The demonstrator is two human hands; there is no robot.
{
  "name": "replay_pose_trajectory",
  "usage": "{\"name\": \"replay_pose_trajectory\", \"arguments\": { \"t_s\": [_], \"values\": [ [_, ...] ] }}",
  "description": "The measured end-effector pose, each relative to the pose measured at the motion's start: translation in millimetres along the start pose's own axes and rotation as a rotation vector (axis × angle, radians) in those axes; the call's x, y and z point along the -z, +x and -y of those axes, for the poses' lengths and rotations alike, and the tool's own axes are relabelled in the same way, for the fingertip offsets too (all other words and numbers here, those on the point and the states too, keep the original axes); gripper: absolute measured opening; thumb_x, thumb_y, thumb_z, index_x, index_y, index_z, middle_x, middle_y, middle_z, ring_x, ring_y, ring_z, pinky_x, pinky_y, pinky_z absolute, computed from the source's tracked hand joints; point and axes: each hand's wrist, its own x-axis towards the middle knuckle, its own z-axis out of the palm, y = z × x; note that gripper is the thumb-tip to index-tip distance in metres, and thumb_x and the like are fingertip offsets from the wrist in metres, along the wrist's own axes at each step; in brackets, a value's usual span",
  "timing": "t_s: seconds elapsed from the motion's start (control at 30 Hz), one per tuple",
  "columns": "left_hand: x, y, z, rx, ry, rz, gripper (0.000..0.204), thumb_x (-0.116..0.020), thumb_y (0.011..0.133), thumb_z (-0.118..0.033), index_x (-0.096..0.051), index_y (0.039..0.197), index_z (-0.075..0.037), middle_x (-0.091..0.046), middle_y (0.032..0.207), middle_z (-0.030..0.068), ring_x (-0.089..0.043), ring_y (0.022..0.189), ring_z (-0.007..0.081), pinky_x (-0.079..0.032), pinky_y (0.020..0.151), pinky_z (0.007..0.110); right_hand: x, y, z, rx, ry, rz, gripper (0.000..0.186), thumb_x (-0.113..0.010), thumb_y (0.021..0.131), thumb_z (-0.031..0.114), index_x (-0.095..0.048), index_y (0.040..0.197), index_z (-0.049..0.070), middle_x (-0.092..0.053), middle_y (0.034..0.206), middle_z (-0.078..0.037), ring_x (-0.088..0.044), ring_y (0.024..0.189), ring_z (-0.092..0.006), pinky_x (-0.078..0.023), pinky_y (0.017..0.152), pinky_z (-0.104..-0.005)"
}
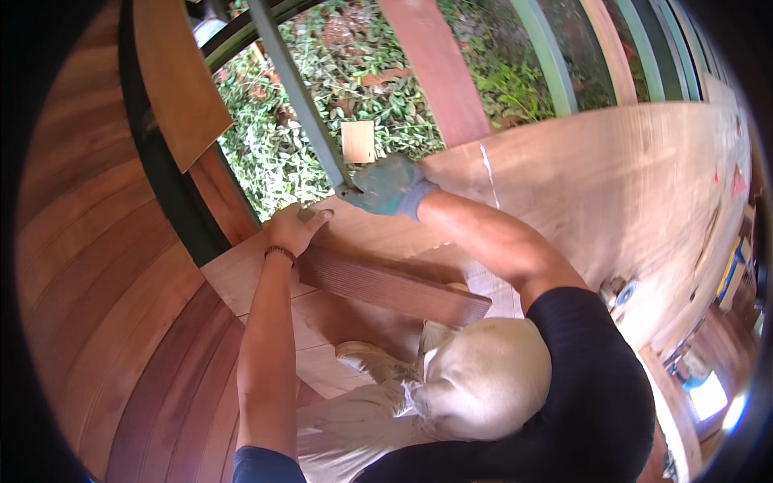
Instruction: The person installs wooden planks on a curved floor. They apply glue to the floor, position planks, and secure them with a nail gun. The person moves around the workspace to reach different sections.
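1 long dark-brown wooden board with fine lengthwise grooves (394,288) lies over a broad light-brown wooden sheet (580,177), its long axis slanting gently down from left to right. Its left end is by the wrist of the bare left hand (294,228), its right end just beside 1 pale-trousered knee (491,378). The left hand is at the sheet's edge; whether it grips anything, I cannot tell. The right hand in a teal glove (386,185) meets 1 dark-green bar's lower end (322,149), its grasp unclear. Beyond is 1 small squarish pale wood piece (358,142).
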Motion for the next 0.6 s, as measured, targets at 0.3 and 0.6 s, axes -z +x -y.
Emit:
{"name": "replay_pose_trajectory", "arguments": {
  "t_s": [0.3, 0.6],
  "values": [
    [-3, 6, 5, 0.092, -0.055, 0.113, 0.089, -0.07, 0.076, -0.075, -0.071, 0.119, 0.004, -0.07, 0.121, 0.0277, -0.066, 0.117, 0.0404, -0.047, 0.106, 0.047, 13, 11, 6, -0.008, -0.016, 0.107, 0.063, -0.045, 0.096, 0.067, -0.076, 0.081, 0.014, -0.071, 0.071, -0.014, -0.068, 0.062, -0.0342, -0.055, 0.06, -0.0484],
    [-13, -2, 12, 0.06, 0.02, 0.024, 0.084, -0.068, 0.073, -0.082, -0.074, 0.101, -0.003, -0.075, 0.099, 0.0214, -0.07, 0.099, 0.0399, -0.049, 0.098, 0.05, 0, -9, 0, 0.08, 0.011, -0.434, 0.065, -0.051, 0.096, 0.062, -0.062, 0.138, 0.012, -0.072, 0.12, -0.017, -0.067, 0.112, -0.0327, -0.049, 0.1, -0.0469]
  ]
}}
